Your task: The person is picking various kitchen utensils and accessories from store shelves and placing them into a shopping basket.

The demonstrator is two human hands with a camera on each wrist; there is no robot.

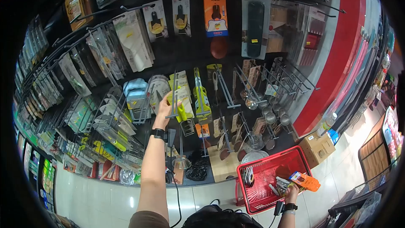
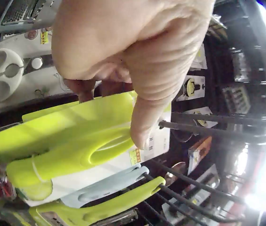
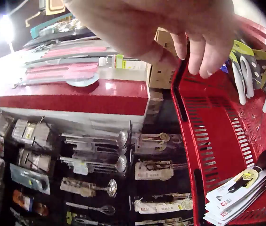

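My left hand [image 1: 163,109] pinches a lime-green kitchen tool [image 2: 71,150] on a white card, its thumb pressing the handle by the loop-shaped opening. A wire hook [image 2: 208,129] runs right at the card's top end. Beside it hang a pale-blue handled tool [image 2: 104,188] and another lime-green one [image 2: 123,203]. My right hand [image 1: 291,192] grips the rim of a red shopping basket [image 3: 217,103], its fingers curled over the edge. Close by that hand lie orange-carded packs [image 1: 306,181] and grey-handled tools on green-and-black cards [image 3: 250,70]. White-carded packs [image 3: 239,193] lie lower in the basket.
Hooks jut from the black display wall, full of carded utensils, ladles [image 3: 121,136] and strainers [image 1: 270,118]. A cardboard box [image 1: 316,147] with a bottle [image 1: 327,124] on it stands beyond the basket. A red-edged partition [image 1: 329,59] rises at the right.
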